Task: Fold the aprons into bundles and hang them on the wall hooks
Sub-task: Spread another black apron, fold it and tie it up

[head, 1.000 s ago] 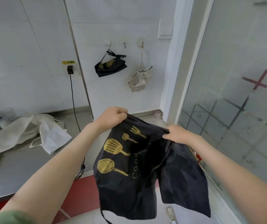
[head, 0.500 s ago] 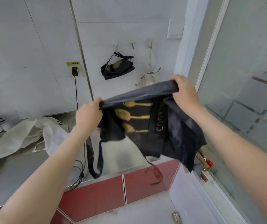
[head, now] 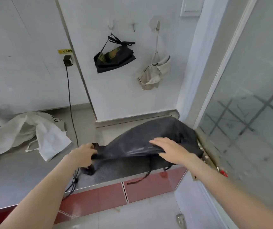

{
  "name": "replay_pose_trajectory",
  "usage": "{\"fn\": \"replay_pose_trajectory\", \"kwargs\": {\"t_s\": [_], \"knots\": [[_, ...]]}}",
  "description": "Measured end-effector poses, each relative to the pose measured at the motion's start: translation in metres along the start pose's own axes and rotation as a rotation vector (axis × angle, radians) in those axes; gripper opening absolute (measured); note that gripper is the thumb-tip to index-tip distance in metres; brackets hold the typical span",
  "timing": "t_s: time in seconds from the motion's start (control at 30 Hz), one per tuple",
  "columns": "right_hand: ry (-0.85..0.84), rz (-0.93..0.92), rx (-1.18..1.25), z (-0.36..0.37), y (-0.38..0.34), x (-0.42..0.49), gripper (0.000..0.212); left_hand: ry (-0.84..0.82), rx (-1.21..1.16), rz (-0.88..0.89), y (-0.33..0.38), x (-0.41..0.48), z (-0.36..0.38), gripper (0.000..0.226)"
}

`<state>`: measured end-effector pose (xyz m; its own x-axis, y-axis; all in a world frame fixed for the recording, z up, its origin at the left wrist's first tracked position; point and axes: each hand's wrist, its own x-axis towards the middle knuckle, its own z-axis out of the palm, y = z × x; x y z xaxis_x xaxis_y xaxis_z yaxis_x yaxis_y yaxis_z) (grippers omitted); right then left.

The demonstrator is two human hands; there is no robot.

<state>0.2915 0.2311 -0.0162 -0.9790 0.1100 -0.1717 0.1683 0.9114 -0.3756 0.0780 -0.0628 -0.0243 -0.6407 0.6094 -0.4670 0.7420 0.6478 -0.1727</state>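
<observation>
A black apron billows over the steel counter near its right end, printed side hidden. My left hand grips the apron's left edge. My right hand holds the near edge, fingers spread over the top and thumb underneath. Black straps dangle over the counter's front edge. On the wall, a folded black apron bundle hangs from the left hook and a beige bundle from the right hook. The middle hook is bare.
A white apron lies crumpled on the counter's left part. A black cable runs from a wall plug down across the counter. A glass partition stands close on the right. Red tiles front the counter.
The apron, held up in the air between both hands, has come down onto the counter's right end, printed side now out of sight. Both hands dropped with it.
</observation>
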Motion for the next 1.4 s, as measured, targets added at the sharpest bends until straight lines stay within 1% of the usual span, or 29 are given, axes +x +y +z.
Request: {"fn": "replay_pose_trajectory", "kwargs": {"t_s": [0.07,0.1,0.13,0.2,0.23,0.27,0.3,0.33,0.37,0.47,0.53,0.57,0.6,0.63,0.67,0.73,0.77,0.83,0.9,0.97,1.0,1.07,1.1,1.17,1.23,1.3,1.33,1.37,1.4], "knots": [[-0.187,0.031,0.092,0.025,0.016,0.011,0.059,-0.288,-0.043,-0.028,0.007,0.017,0.009,0.068],[-0.268,0.048,0.13,0.032,0.022,0.016,0.061,-0.381,-0.085,-0.05,0.014,0.024,0.009,0.076],[-0.353,0.059,0.173,0.038,0.032,0.025,0.065,-0.431,-0.164,-0.069,0.023,0.035,0.009,0.081],[-0.521,0.097,0.232,0.043,0.043,0.038,0.073,-0.395,-0.367,-0.097,0.041,0.056,0.011,0.087],[-0.579,0.124,0.232,0.045,0.046,0.044,0.073,-0.346,-0.451,-0.112,0.048,0.065,0.011,0.083],[-0.615,0.158,0.219,0.045,0.049,0.051,0.068,-0.304,-0.478,-0.109,0.054,0.074,0.013,0.074],[-0.626,0.192,0.226,0.045,0.052,0.059,0.057,-0.284,-0.483,-0.107,0.059,0.082,0.018,0.063],[-0.589,0.213,0.246,0.044,0.052,0.066,0.043,-0.266,-0.462,-0.105,0.061,0.089,0.021,0.057],[-0.508,0.205,0.269,0.045,0.053,0.076,0.032,-0.263,-0.44,-0.12,0.063,0.098,0.026,0.054],[-0.121,0.112,0.202,0.033,0.053,0.102,0.03,-0.182,-0.376,-0.236,0.059,0.123,0.029,0.043],[0.14,0.034,0.1,0.024,0.055,0.119,0.026,-0.11,-0.345,-0.292,0.057,0.14,0.027,0.038],[0.251,0.008,0.052,0.019,0.057,0.128,0.023,-0.071,-0.344,-0.306,0.056,0.148,0.026,0.035],[0.298,0.009,0.01,0.016,0.061,0.137,0.019,-0.049,-0.371,-0.316,0.057,0.155,0.025,0.034],[0.288,0.046,-0.01,0.014,0.066,0.147,0.017,-0.029,-0.407,-0.327,0.057,0.163,0.024,0.033],[0.227,0.125,-0.007,0.016,0.073,0.158,0.025,-0.021,-0.446,-0.329,0.055,0.174,0.025,0.036],[0.021,0.323,0.077,0.019,0.087,0.173,0.051,-0.038,-0.509,-0.316,0.053,0.19,0.027,0.044],[-0.067,0.407,0.117,0.022,0.093,0.176,0.06,-0.049,-0.55,-0.311,0.054,0.195,0.027,0.045],[-0.192,0.478,0.11,0.032,0.105,0.185,0.068,-0.093,-0.623,-0.302,0.053,0.21,0.03,0.041],[-0.28,0.481,0.015,0.043,0.11,0.191,0.062,-0.158,-0.631,-0.242,0.052,0.219,0.032,0.035],[-0.307,0.482,-0.054,0.053,0.111,0.194,0.043,-0.212,-0.61,-0.14,0.051,0.224,0.034,0.029],[-0.295,0.486,-0.065,0.056,0.11,0.194,0.036,-0.216,-0.593,-0.09,0.05,0.224,0.035,0.03],[-0.198,0.504,-0.058,0.058,0.104,0.197,0.028,-0.185,-0.54,-0.067,0.043,0.223,0.036,0.022],[-0.12,0.499,-0.04,0.056,0.098,0.199,0.027,-0.157,-0.523,-0.096,0.037,0.221,0.035,0.019],[0.045,0.456,-0.01,0.05,0.084,0.203,0.026,-0.085,-0.502,-0.205,0.027,0.216,0.032,0.024],[0.194,0.364,0.047,0.045,0.066,0.209,0.028,-0.026,-0.478,-0.362,0.019,0.211,0.03,0.03],[0.283,0.256,0.126,0.042,0.046,0.216,0.029,-0.001,-0.498,-0.504,0.007,0.207,0.027,0.035],[0.301,0.183,0.117,0.045,0.04,0.217,0.028,0.003,-0.513,-0.543,0.003,0.205,0.025,0.038],[0.311,0.094,0.05,0.048,0.034,0.219,0.025,0.019,-0.513,-0.538,-0.004,0.205,0.023,0.042],[0.326,0.018,-0.04,0.054,0.032,0.22,0.02,0.037,-0.484,-0.494,-0.009,0.206,0.021,0.048]]}}
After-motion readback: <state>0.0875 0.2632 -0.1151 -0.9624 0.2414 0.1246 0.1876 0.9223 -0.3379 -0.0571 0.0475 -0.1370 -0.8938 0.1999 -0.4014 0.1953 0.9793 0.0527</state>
